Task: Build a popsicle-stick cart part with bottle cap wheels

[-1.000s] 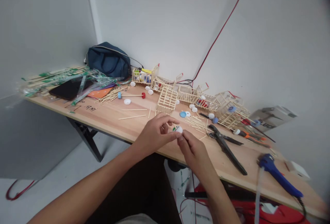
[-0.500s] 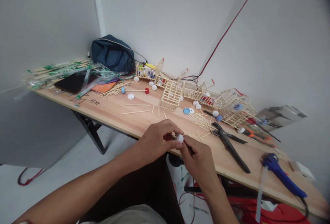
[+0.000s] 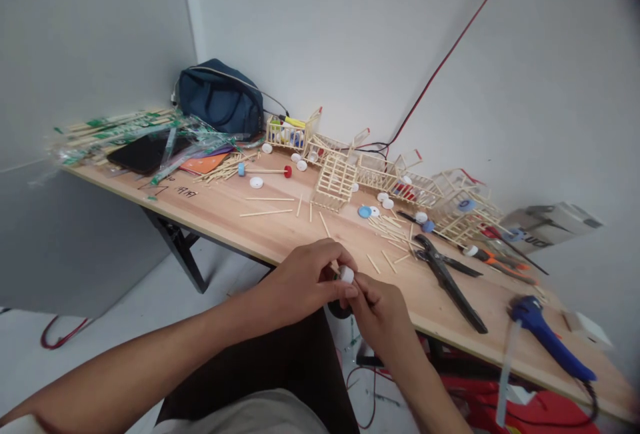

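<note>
My left hand [image 3: 313,281] pinches a white bottle cap [image 3: 346,275] between thumb and fingers, just over the table's front edge. A thin wooden stick seems to reach the cap from inside that hand, mostly hidden. Against the cap, on its right side, my right hand [image 3: 383,304] has its fingers closed; what they grip is hidden. Short wooden sticks [image 3: 373,263] lie on the table beyond my hands. Farther back stands a small cart frame of sticks [image 3: 334,184]. A stick axle [image 3: 265,171] carries a blue cap at one end and a red one at the other.
Black-handled cutters [image 3: 450,284] and a blue hot glue gun [image 3: 550,341] lie on the right. More stick carts [image 3: 375,174] line the wall, with loose caps [image 3: 365,211] in front. Back left are a dark blue bag [image 3: 220,101], a black phone [image 3: 140,154] and plastic-wrapped sticks [image 3: 110,131].
Both hands, still together at the white cap, have shifted slightly down and toward me. The camera view has moved a little. Things on the table stay where they were.
</note>
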The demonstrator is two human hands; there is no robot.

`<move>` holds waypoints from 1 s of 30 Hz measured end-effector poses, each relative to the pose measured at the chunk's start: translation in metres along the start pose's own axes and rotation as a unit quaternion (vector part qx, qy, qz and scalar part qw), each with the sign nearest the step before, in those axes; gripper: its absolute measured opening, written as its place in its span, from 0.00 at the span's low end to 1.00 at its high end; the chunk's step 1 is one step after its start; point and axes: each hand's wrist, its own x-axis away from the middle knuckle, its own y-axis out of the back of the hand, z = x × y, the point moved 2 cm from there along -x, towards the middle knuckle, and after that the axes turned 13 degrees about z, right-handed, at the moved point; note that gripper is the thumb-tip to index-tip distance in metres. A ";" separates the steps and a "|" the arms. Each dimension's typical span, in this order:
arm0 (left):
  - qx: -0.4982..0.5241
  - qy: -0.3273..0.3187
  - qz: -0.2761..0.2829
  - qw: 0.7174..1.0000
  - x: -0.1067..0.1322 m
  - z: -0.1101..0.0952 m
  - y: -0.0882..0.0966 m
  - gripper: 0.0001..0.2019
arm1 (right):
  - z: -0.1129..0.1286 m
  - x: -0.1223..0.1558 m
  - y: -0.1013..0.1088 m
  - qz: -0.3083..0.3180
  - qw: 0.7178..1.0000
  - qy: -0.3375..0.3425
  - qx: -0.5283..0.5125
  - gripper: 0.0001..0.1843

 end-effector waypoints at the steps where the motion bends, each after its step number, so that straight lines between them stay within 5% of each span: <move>1: 0.024 0.004 -0.004 1.000 0.000 0.001 0.000 0.08 | 0.002 0.002 0.001 -0.024 0.998 0.007 0.059 0.20; 5: 0.098 0.029 0.001 0.995 0.000 0.001 0.001 0.10 | 0.008 0.007 0.005 -0.079 0.969 0.062 0.224 0.17; 9: 0.187 0.053 0.054 0.980 -0.006 0.000 0.005 0.14 | 0.007 0.004 0.008 -0.091 0.942 0.122 0.298 0.15; 12: 0.173 0.051 0.037 0.983 -0.013 -0.002 0.010 0.13 | 0.007 -0.004 0.014 -0.105 0.937 0.109 0.313 0.15; 15: 0.065 -0.008 -0.027 0.997 -0.016 -0.005 0.017 0.09 | 0.006 -0.014 0.021 -0.073 0.976 0.057 0.197 0.18; 18: -0.020 -0.076 -0.034 0.996 -0.015 -0.010 0.022 0.08 | 0.005 -0.020 0.024 0.018 0.999 0.005 -0.033 0.23; 20: -0.039 -0.102 -0.013 0.994 -0.012 -0.012 0.024 0.08 | 0.004 -0.021 0.023 0.099 0.972 -0.044 -0.208 0.26; 22: -0.038 -0.119 0.007 0.992 -0.009 -0.013 0.026 0.08 | 0.003 -0.019 0.019 0.174 0.913 -0.091 -0.358 0.27; 25: -0.027 -0.127 0.020 0.991 -0.005 -0.015 0.026 0.09 | 0.004 -0.016 0.016 0.234 0.856 -0.115 -0.446 0.26; 27: -0.021 -0.110 0.015 0.994 -0.004 -0.016 0.026 0.08 | 0.005 -0.016 0.018 0.219 0.897 -0.093 -0.373 0.26; 30: 0.000 -0.061 0.000 0.998 -0.005 -0.017 0.027 0.08 | 0.010 -0.018 0.025 0.112 0.988 -0.013 -0.104 0.24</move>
